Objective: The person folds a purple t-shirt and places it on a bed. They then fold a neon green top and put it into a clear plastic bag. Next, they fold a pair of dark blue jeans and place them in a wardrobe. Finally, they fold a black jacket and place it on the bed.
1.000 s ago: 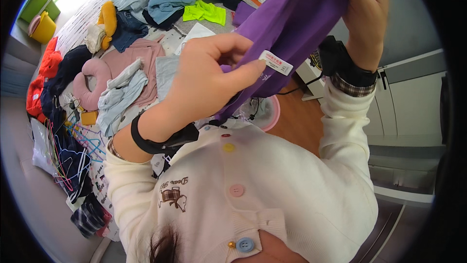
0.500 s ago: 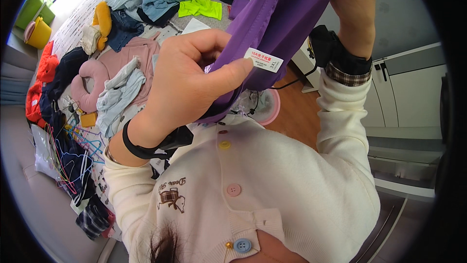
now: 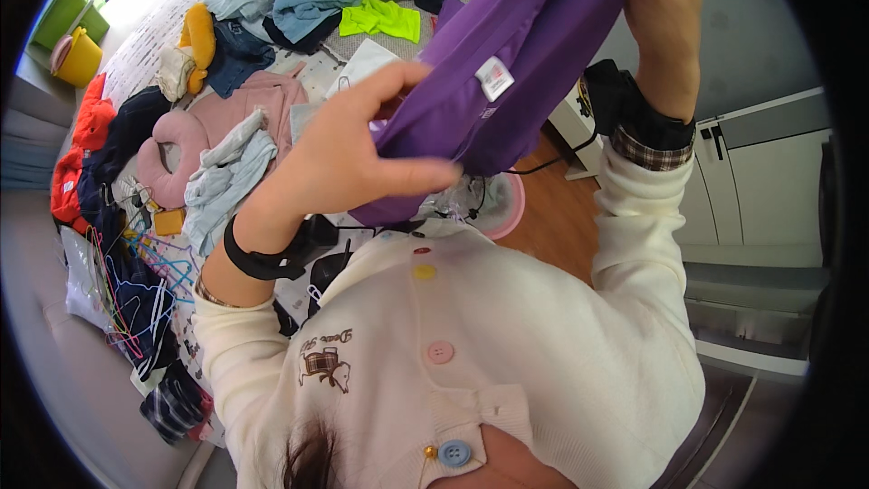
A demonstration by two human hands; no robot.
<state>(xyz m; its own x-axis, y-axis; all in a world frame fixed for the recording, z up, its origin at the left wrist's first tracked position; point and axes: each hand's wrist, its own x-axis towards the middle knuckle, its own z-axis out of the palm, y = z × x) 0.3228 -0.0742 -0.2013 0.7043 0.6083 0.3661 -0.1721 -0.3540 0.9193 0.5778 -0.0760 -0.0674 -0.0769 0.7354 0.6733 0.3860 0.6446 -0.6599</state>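
A smooth purple garment (image 3: 534,64) with a small white label (image 3: 494,79) hangs before my chest; its exact kind does not show. My right hand (image 3: 668,14) is closed on its upper right edge, with the fingertips partly cut off by the top of the picture. Against the garment's left side is my left hand (image 3: 348,150), its thumb stretched out and well apart from the index finger. The thumb is off the label, and the other fingers are partly hidden.
On the left, a bed holds a bright yellow-green cloth (image 3: 380,18), a pink neck pillow (image 3: 169,159), pale blue clothing (image 3: 231,186), tangled hangers (image 3: 149,281) and an orange-red garment (image 3: 86,145). A pink-rimmed basin (image 3: 511,208) stands below the purple garment. White cabinets (image 3: 769,181) line the right.
My left thumb has come off the white label and stretched out, and that hand has opened. The label has turned and sits a little higher. My right hand still holds the garment.
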